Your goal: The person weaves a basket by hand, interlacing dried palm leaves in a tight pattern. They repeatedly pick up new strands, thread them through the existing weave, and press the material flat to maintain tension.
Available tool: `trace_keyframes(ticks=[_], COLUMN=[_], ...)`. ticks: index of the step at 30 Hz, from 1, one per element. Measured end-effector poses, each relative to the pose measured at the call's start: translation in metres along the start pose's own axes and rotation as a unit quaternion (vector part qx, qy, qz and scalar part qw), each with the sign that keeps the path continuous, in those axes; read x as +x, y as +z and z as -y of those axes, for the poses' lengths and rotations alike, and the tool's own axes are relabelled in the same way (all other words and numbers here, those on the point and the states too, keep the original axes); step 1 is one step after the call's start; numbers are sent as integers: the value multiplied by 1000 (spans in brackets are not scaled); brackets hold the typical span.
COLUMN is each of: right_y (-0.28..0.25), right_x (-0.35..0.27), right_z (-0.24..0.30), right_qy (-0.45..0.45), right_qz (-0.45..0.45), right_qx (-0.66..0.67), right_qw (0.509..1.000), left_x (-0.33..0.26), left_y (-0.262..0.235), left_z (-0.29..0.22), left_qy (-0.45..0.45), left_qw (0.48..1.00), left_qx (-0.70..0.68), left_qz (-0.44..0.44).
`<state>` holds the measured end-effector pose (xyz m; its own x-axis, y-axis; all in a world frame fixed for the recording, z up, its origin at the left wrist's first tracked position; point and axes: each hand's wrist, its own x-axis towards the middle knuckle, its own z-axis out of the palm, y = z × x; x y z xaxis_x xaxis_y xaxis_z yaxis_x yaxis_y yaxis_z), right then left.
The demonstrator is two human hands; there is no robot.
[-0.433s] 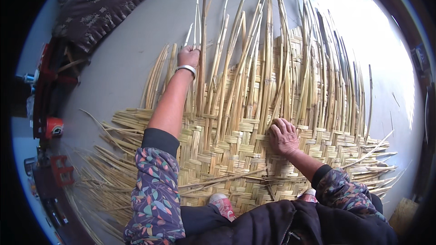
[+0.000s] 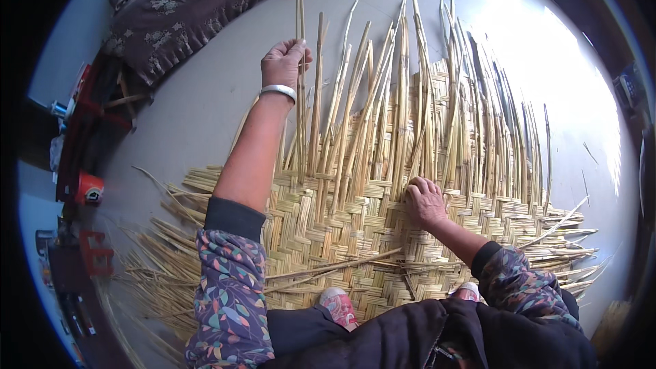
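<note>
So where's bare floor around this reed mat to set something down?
Bare grey floor lies between the left hand and the patterned cloth, and far right past the loose reed strips. The woven mat under the right hand is crowded.

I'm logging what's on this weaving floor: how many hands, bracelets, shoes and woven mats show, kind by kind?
Hands: 2, the left hand gripping a reed strip, the right hand pressing on the mat
Silver bracelet: 1
Pink shoes: 2
Woven reed mat: 1
Total: 6
</note>
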<state>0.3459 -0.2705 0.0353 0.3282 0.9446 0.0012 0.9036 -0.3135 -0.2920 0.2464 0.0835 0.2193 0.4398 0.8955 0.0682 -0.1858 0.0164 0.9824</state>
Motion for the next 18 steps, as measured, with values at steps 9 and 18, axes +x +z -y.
trace_keyframes(ticks=[9,18], right_y=[-168,-241], right_x=[127,137], right_z=[67,74], right_qy=[-25,-31], right_qz=[-142,-113], right_qx=[360,629], right_qw=[922,769], left_x=[-55,-99], left_y=[29,52], left_z=[-34,-40], left_qy=[-27,-72], left_qw=[988,956], left_qx=[30,65], left_qz=[150,276])
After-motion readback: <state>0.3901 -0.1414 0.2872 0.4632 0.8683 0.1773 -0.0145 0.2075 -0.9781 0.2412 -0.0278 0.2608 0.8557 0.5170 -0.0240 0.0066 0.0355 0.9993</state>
